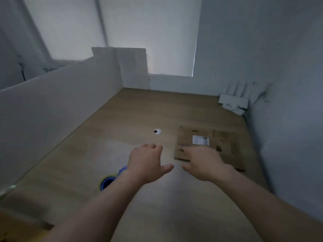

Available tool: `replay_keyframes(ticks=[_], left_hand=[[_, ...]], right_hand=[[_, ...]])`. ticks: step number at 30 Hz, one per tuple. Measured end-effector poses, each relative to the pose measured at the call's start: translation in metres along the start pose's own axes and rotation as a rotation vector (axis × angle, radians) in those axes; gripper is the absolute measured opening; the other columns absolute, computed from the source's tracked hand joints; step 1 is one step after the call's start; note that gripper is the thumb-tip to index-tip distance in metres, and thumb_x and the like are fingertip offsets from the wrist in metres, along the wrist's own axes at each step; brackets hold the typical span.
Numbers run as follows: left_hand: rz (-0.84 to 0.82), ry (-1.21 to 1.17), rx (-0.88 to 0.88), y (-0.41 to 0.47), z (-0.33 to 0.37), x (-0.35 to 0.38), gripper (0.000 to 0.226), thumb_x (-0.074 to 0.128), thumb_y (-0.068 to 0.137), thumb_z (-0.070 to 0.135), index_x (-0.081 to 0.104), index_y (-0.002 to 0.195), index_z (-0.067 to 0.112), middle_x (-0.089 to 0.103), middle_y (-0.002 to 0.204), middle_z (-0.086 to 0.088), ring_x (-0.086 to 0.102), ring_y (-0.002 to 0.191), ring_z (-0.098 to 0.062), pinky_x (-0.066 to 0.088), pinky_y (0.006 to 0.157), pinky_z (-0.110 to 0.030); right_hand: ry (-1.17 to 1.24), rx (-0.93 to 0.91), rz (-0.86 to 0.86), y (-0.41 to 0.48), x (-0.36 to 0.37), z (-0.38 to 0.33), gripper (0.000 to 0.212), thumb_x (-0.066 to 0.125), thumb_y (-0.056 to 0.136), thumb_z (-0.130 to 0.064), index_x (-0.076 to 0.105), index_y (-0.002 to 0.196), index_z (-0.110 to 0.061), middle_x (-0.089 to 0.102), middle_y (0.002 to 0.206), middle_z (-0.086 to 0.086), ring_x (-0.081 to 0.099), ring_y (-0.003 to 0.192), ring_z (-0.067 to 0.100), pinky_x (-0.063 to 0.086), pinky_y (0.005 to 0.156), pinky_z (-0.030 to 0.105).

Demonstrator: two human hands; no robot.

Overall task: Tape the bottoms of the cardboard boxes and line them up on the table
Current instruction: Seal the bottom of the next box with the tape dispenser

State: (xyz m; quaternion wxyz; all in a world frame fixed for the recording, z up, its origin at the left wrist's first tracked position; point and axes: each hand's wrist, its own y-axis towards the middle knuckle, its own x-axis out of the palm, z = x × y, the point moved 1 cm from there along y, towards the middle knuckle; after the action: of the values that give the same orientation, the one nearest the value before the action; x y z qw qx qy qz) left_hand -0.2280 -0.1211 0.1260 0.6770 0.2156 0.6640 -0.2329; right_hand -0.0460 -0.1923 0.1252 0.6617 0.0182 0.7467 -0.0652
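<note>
Left hand (146, 162) loose, right hand (202, 163) on box (222, 151), label (200, 140) illegible

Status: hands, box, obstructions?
Left hand empty, over table. Right hand at flattened cardboard box, near corner; contact unclear. Tape roll beneath left forearm. Nothing blocking.

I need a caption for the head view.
Left hand and right hand reach toward flat cardboard box on table.
</note>
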Motion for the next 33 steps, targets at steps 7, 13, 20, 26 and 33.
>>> replay_keyframes(ticks=[7,13,20,26,33], left_hand=[[0.007,-0.055,0.202,0.081,0.028,0.017,0.074,0.048,0.079,0.078,0.05,0.136,0.03,0.06,0.128,0.005,0.054,0.121,-0.019,0.046,0.091,-0.034],[-0.021,-0.049,0.336,0.141,0.027,0.043,0.09,0.028,0.063,0.084,0.052,0.131,0.032,0.063,0.12,0.006,0.057,0.113,-0.02,0.048,0.085,-0.033],[-0.136,-0.049,0.384,0.183,0.033,0.084,0.078,0.048,0.069,0.083,0.053,0.127,0.031,0.06,0.121,0.01,0.058,0.108,-0.019,0.048,0.082,-0.034],[-0.217,-0.103,0.345,0.21,0.039,0.124,0.083,0.06,0.07,0.077,0.046,0.135,0.028,0.046,0.14,0.008,0.049,0.12,-0.022,0.046,0.091,-0.036],[-0.347,-0.095,0.23,0.244,0.058,0.175,0.098,0.075,0.067,0.069,0.034,0.144,0.024,0.028,0.152,-0.001,0.034,0.134,-0.031,0.05,0.097,-0.046]], right_hand=[[-0.047,0.18,0.009,0.014,0.013,0.057,0.032,0.051,0.086,-0.052,0.056,0.103,-0.026,0.064,0.11,-0.001,0.061,0.102,0.023,0.049,0.076,0.035],[0.001,0.345,-0.025,0.041,0.031,0.076,0.043,0.048,0.081,-0.055,0.058,0.115,-0.031,0.063,0.112,-0.005,0.06,0.103,0.02,0.051,0.083,0.037],[0.059,0.518,-0.136,0.052,0.058,0.099,0.037,0.051,0.082,-0.048,0.058,0.113,-0.03,0.061,0.114,-0.004,0.059,0.107,0.022,0.05,0.086,0.037],[0.093,0.568,-0.215,0.069,0.097,0.144,0.043,0.055,0.08,-0.046,0.052,0.121,-0.032,0.054,0.116,-0.004,0.056,0.111,0.023,0.049,0.086,0.036],[0.173,0.618,-0.338,0.1,0.158,0.219,0.088,0.069,0.073,-0.048,0.027,0.149,-0.036,0.027,0.157,0.009,0.04,0.134,0.034,0.043,0.106,0.047]])
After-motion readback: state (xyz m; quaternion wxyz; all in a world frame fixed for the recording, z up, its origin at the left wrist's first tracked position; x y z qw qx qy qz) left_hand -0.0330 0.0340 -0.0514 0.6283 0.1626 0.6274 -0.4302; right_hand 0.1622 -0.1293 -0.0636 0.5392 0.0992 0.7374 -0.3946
